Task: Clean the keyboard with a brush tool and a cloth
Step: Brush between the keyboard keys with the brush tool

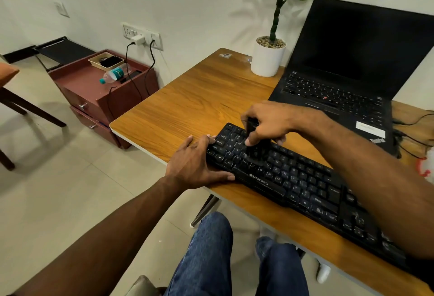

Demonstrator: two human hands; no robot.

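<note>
keyboard: black zebronics keyboard (pixel 291 178) lies slantwise along the near edge of the wooden worktop (pixel 199 98), its left end close to the worktop's near left corner.
left hand: the left hand (pixel 195 164) lies flat with straight fingers against the keyboard's left end, thumb along its front edge, bracing it.
right hand: the right hand (pixel 265 124) has its fingers curled round a small dark brush tool (pixel 252 124), held upright over the upper left keys; the bristles are blurred and hard to make out.
cloth: not visible anywhere on the worktop.
step: judged to be brushing the left key rows.
risk: the keyboard sits near the worktop's edge, so a hard stroke could push it off if the bracing hand lets up.
risk: loosened dust could drift toward the open thinkpad laptop (pixel 340 93) just behind.
risk: pressing too hard could pop a keycap.
</note>
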